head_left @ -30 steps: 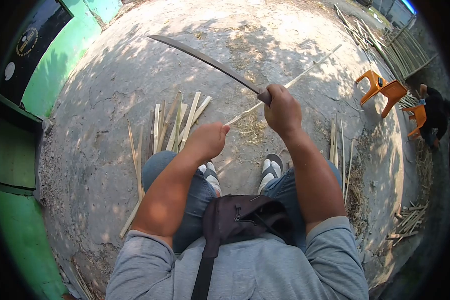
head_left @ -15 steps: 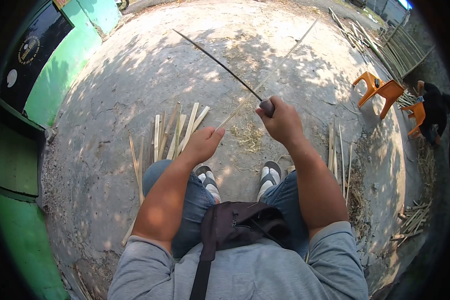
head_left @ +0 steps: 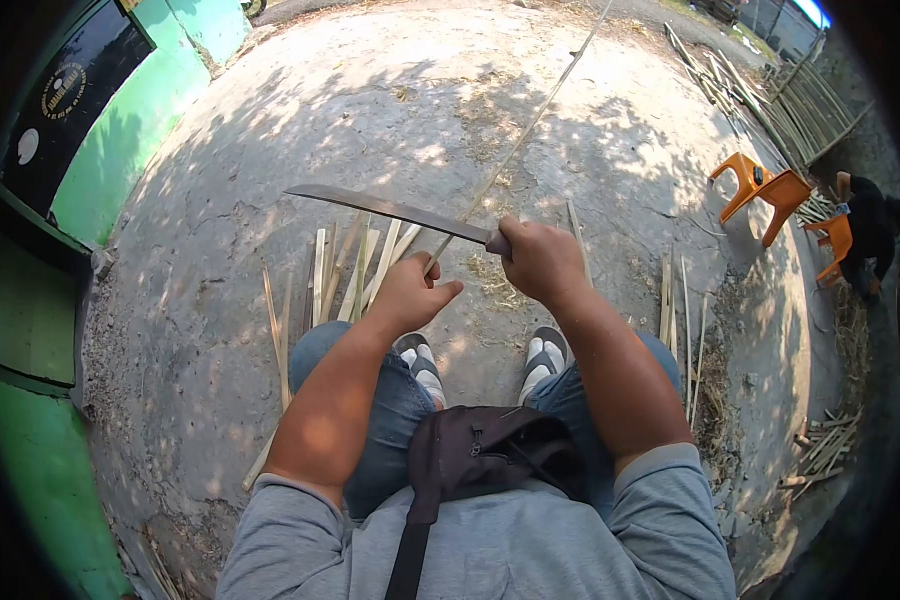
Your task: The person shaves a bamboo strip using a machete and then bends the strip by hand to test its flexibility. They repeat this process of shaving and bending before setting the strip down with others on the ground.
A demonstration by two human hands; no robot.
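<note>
A long machete (head_left: 395, 210) is in my right hand (head_left: 547, 262), whose fingers wrap its dark handle. The wide blade points left, its tip over the ground beyond the pile of strips. My left hand (head_left: 408, 297) grips the near end of a long, thin bamboo strip (head_left: 530, 128), with the thumb sticking out to the right. The strip runs up and away to the top of the view, and the blade crosses it just ahead of my left fingers.
Split bamboo pieces (head_left: 368, 262) lie on the ground at my left, and more strips (head_left: 667, 305) at my right. Orange plastic chairs (head_left: 760, 195) stand to the right, near a person in dark clothes (head_left: 873, 230). Bamboo poles (head_left: 735, 95) lie at the back right. A green wall (head_left: 120, 150) borders the left.
The machete has swung from pointing up and away to lying nearly crosswise, blade broadside. My right hand has moved down and left. The strip now stands steeper, and my left thumb has lifted off it.
</note>
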